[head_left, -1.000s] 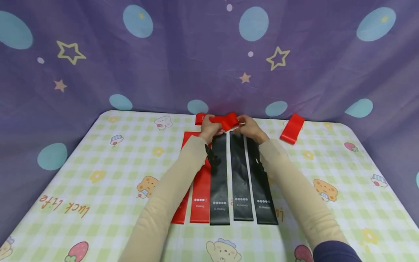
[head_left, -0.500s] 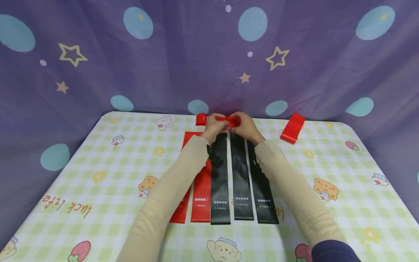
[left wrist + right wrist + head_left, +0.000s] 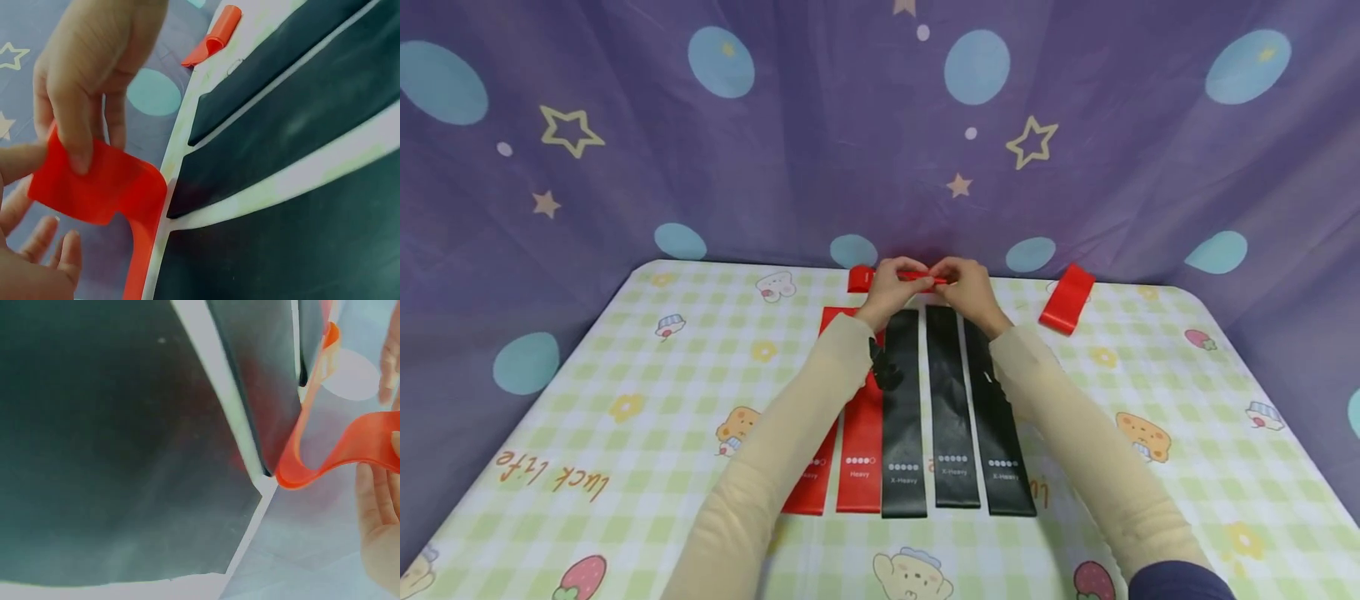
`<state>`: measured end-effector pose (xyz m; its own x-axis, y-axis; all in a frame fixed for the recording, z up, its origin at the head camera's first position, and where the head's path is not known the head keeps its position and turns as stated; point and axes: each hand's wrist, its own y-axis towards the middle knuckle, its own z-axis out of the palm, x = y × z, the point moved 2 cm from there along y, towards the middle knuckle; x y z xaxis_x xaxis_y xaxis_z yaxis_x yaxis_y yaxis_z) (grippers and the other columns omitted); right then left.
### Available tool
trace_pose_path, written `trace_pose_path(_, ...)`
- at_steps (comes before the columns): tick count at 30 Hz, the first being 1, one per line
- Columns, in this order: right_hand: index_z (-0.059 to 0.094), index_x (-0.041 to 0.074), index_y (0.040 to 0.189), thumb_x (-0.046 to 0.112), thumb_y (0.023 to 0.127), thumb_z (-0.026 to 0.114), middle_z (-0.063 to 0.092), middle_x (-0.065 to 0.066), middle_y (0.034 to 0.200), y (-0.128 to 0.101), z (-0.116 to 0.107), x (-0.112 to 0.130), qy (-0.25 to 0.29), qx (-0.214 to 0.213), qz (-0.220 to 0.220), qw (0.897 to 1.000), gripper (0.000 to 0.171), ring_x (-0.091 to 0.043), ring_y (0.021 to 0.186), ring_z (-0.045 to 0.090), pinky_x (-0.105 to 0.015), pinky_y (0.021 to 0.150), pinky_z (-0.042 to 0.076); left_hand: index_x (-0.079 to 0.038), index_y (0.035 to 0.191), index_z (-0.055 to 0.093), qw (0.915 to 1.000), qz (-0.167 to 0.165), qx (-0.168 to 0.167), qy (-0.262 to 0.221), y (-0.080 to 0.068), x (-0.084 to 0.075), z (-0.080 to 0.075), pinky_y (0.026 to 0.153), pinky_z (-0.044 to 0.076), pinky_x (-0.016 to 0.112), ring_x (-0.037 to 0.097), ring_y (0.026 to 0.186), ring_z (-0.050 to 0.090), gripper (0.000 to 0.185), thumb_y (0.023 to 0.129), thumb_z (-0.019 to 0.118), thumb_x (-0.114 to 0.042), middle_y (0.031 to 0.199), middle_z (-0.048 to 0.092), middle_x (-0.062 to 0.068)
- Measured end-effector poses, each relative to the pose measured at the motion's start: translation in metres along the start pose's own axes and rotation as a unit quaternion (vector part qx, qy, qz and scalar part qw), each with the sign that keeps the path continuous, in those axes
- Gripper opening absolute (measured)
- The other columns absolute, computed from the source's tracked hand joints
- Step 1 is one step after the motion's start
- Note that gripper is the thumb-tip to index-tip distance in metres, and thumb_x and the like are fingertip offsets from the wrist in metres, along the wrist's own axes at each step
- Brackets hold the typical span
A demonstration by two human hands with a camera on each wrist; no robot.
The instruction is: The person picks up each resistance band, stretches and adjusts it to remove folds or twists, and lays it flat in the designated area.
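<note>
At the far edge of the table, both hands pinch a red resistance band [image 3: 922, 277] between them. My left hand [image 3: 901, 282] holds its left part and my right hand [image 3: 953, 280] its right part, fingertips almost meeting. In the left wrist view the right hand's thumb and fingers [image 3: 80, 125] press on the folded red band [image 3: 103, 187], while the left hand's fingers [image 3: 37, 250] curl below it. The right wrist view shows the red band [image 3: 337, 456] curving in a loop beside the palm [image 3: 381, 537].
Two red bands [image 3: 860, 433] and three black bands [image 3: 951, 408] lie side by side under my forearms. Another folded red band [image 3: 1066, 297] lies at the back right. The checked tablecloth [image 3: 625, 375] meets a purple curtain [image 3: 775, 167] at the back.
The hands have come closer together and the red band, spread wide a second ago, is now folded small between the fingertips.
</note>
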<state>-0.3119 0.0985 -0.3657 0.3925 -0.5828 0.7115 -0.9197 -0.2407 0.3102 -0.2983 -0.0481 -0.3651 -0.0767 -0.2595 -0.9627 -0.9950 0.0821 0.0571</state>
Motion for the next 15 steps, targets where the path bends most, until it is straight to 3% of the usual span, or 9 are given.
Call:
trace_pose_path(5, 0.07, -0.001, 0.097, 0.002, 0.083, 0.065, 0.071, -0.018, 0.093, -0.001, -0.007, 0.006, 0.021, -0.006, -0.009, 1.0, 0.015, -0.029, 0.085, 0.066, -0.037, 0.076, 0.053, 0.0, 0.108, 0.065, 0.9984, 0.049, 0.028, 0.005, -0.001, -0.001, -0.005, 0.104, 0.041, 0.036, 0.025, 0.118, 0.048, 0.026, 0.088, 0.069, -0.016, 0.126, 0.056, 0.012)
trace_pose_path(9, 0.069, -0.002, 0.1, 0.003, 0.085, 0.064, 0.07, -0.019, 0.098, -0.001, -0.014, 0.011, 0.045, -0.011, -0.005, 0.999, 0.016, -0.029, 0.084, 0.065, -0.04, 0.079, 0.056, -0.003, 0.114, 0.063, 0.9973, 0.063, 0.036, -0.009, -0.002, -0.003, -0.005, 0.101, 0.046, 0.036, 0.024, 0.115, 0.053, 0.031, 0.087, 0.069, -0.017, 0.125, 0.06, 0.011)
trace_pose_path(15, 0.069, 0.0, 0.1, 0.007, 0.087, 0.064, 0.071, -0.017, 0.098, 0.0, -0.02, 0.017, 0.057, -0.016, 0.007, 0.998, 0.016, -0.026, 0.081, 0.066, -0.036, 0.076, 0.057, -0.001, 0.112, 0.061, 0.9961, 0.087, 0.013, -0.014, 0.003, -0.005, -0.002, 0.094, 0.051, 0.034, 0.027, 0.106, 0.059, 0.027, 0.088, 0.068, -0.01, 0.115, 0.064, 0.016)
